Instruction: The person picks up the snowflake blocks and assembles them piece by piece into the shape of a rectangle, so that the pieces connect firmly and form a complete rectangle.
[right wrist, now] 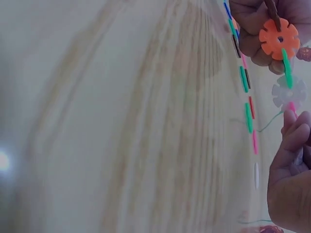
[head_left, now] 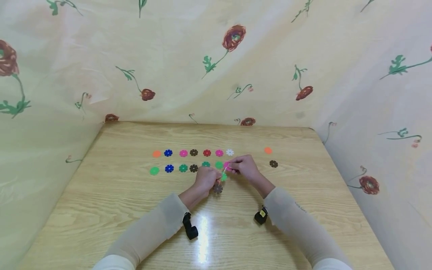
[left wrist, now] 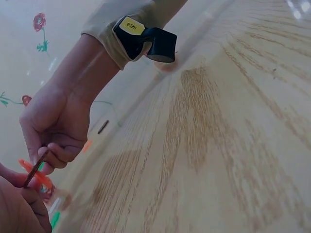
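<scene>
Left hand (head_left: 205,178) grips a slotted disc chain (head_left: 224,177) near its brown-and-orange end (head_left: 218,189) above the bench (head_left: 236,225), while right hand (head_left: 246,168) pinches its pink disc (head_left: 227,165), two rows of loose discs (head_left: 183,168) lying beyond the chain and leftward.

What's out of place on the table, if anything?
No spill or damage visible. Mildly odd: one orange disc and one brown disc lie off to the table's right, apart from the two tidy rows of discs.
</scene>
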A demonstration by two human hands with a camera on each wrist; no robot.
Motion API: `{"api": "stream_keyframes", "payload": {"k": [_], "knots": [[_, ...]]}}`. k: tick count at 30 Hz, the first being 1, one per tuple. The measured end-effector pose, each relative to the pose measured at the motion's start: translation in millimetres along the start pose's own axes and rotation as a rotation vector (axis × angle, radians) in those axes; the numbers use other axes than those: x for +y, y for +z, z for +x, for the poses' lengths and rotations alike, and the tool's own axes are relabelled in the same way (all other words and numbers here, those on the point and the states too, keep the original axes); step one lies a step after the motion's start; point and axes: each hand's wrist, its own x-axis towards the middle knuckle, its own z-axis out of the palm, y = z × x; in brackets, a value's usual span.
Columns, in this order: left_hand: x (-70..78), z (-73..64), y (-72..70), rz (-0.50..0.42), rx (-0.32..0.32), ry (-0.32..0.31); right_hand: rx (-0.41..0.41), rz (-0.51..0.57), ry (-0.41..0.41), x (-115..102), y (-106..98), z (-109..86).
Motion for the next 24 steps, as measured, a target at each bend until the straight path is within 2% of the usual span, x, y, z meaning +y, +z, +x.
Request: {"api": "stream_keyframes", "payload": {"k": [6,12,20,24], "knots": [[-1.1,1.9,-3.3,0.026,-0.047,0.014,-0.086,0.017,0.003,-1,-7,1.8],[2.7,-0.1,-8.1,0.081,-0.156,0.019,-0.158,0.06,0.055,0,-12,0.4],[1.3,-1.7,-14.1,0.099,-0.296,-0.018,-0.199,0.056,0.098,3,-12,-4.4],[8.7,1.3,-15.5,0.085,-0.338,-0.072,-0.227,0.042,0.091,0,-14,-5.2]]}}
